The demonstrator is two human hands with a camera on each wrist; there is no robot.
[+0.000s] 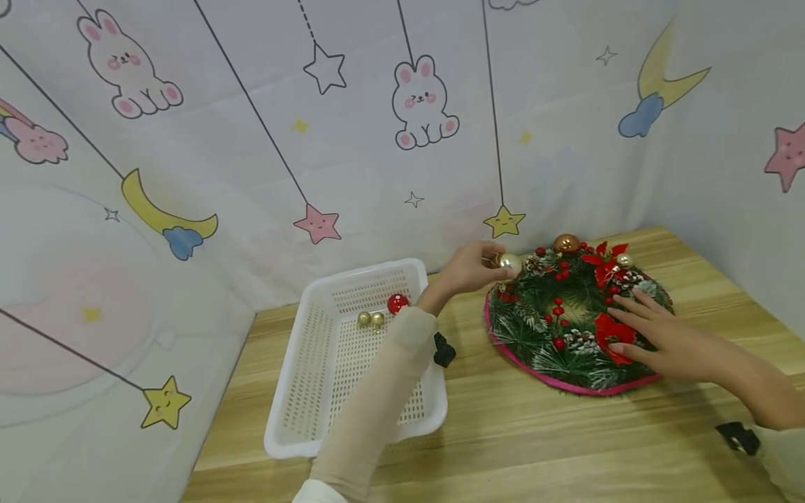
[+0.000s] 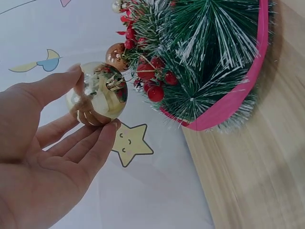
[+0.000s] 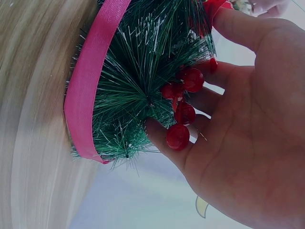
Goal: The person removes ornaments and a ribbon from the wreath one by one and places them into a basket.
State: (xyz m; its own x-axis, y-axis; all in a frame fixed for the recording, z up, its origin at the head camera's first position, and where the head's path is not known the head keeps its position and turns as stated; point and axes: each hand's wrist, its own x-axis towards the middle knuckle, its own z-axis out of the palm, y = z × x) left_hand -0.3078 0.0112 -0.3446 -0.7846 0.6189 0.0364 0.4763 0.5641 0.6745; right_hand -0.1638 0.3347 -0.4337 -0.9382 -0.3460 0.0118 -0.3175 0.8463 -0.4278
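Observation:
A Christmas wreath (image 1: 522, 335) of green pine sprigs, red berries, pine cones and red flowers lies on the table, edged with pink ribbon (image 3: 83, 95). At its far left rim my left hand (image 1: 470, 267) holds a shiny pale-gold ball ornament (image 2: 98, 93) between thumb and fingers. My right hand (image 1: 669, 339) rests on the wreath's right side with fingers spread, near a red flower (image 1: 613, 337). In the right wrist view, red berries (image 3: 177, 137) lie against its fingers. A copper-coloured ball (image 1: 567, 244) sits at the wreath's back edge.
Left of the wreath stands a white perforated basket (image 1: 286, 391). Inside it are a red ball (image 1: 397, 303) and two small gold balls (image 1: 370, 318). A printed cloth (image 1: 365, 161) hangs behind the wooden table (image 1: 503, 447).

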